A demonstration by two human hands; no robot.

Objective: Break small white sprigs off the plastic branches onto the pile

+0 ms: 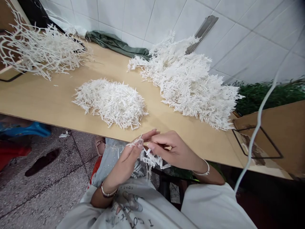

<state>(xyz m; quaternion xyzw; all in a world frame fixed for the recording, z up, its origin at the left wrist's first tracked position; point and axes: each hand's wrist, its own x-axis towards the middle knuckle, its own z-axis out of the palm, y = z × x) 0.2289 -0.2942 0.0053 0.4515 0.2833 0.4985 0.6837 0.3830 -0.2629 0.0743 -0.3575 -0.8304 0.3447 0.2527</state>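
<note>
My left hand (pixel 130 157) is closed with a white branched plastic sprig (pixel 150 159) at its fingers, and a thin white tip sticks up by the thumb. My right hand (pixel 175 149) meets it from the other side, thumb and forefinger pinched together at the sprig. The rest of the sprig hangs down between the hands, over my lap. Just beyond my hands, on the table, lies a heap of short white plastic pieces (pixel 111 103). A larger pile of feathery white sprigs (pixel 190 84) lies farther right.
Bare white branching stems (pixel 47 49) are heaped at the table's (pixel 59 95) left end. A dark green cloth (pixel 116 43) lies along the tiled wall. At right stand a cardboard box (pixel 276 133) and green plastic foliage (pixel 259 98), with a white cable (pixel 258 121) hanging in front.
</note>
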